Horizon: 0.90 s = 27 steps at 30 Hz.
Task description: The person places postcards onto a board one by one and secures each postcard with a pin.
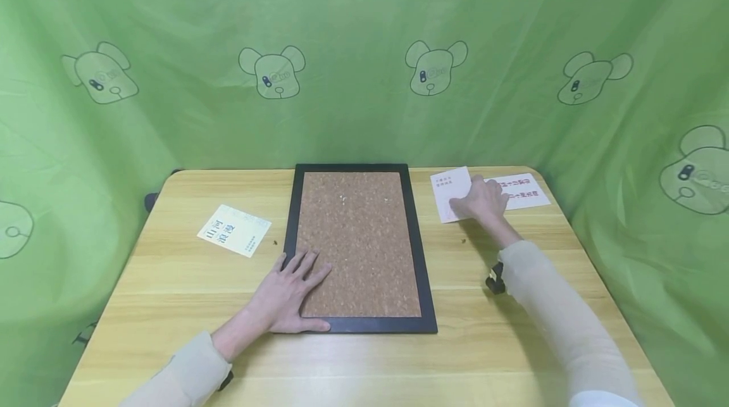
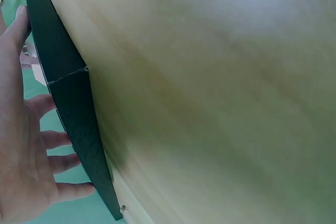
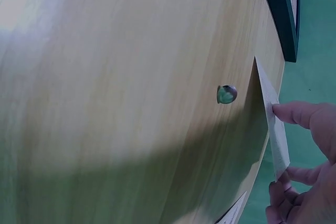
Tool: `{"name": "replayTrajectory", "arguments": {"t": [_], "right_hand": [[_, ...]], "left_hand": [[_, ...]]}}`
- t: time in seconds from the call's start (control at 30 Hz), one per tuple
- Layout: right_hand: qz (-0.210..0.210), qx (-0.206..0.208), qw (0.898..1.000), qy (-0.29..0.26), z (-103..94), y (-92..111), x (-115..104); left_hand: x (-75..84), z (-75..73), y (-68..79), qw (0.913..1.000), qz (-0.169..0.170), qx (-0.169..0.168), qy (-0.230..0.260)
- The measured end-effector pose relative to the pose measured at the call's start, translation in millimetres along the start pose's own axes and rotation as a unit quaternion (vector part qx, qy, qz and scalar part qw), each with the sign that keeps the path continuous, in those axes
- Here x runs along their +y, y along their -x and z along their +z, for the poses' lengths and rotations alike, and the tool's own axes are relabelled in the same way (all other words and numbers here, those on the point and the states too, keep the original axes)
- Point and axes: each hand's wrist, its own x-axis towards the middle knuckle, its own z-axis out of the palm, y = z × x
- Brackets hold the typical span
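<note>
A cork board (image 1: 364,249) in a black frame lies on the table. My left hand (image 1: 287,296) rests with spread fingers on its near left corner, thumb along the bottom edge of the frame (image 2: 73,108). At the back right my right hand (image 1: 484,199) pinches a white card (image 1: 450,188) with small red print. In the right wrist view that card (image 3: 270,114) sits between thumb and fingers, tilted up off the table. Partly behind the hand lies another white card (image 1: 526,190) with large red characters.
Left of the board lies a white card (image 1: 235,230) with blue characters. A small shiny thumbtack (image 3: 227,94) is on the wooden table (image 1: 364,369) right of the board, and a small dark piece (image 1: 275,242) on its left. A green curtain (image 1: 353,122) hangs around the table.
</note>
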Motion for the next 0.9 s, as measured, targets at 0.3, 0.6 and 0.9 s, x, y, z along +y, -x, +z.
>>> {"name": "replayTrajectory", "arguments": {"t": [0.3, 0.6, 0.9], "right_hand": [[-0.030, 0.038, 0.998, 0.032, -2.9, 2.6, -4.2], [-0.072, 0.086, 0.993, 0.042, -2.0, 5.6, -5.2], [-0.097, 0.117, 0.988, 0.037, 0.9, 4.6, -6.7]], "left_hand": [[-0.1, -0.8, 0.4, 1.0000, -0.001, 0.000, 0.004], [0.3, -0.4, 0.0, 1.0000, -0.001, -0.002, 0.002], [0.3, 0.0, 0.3, 1.0000, 0.001, 0.000, -0.001]]}}
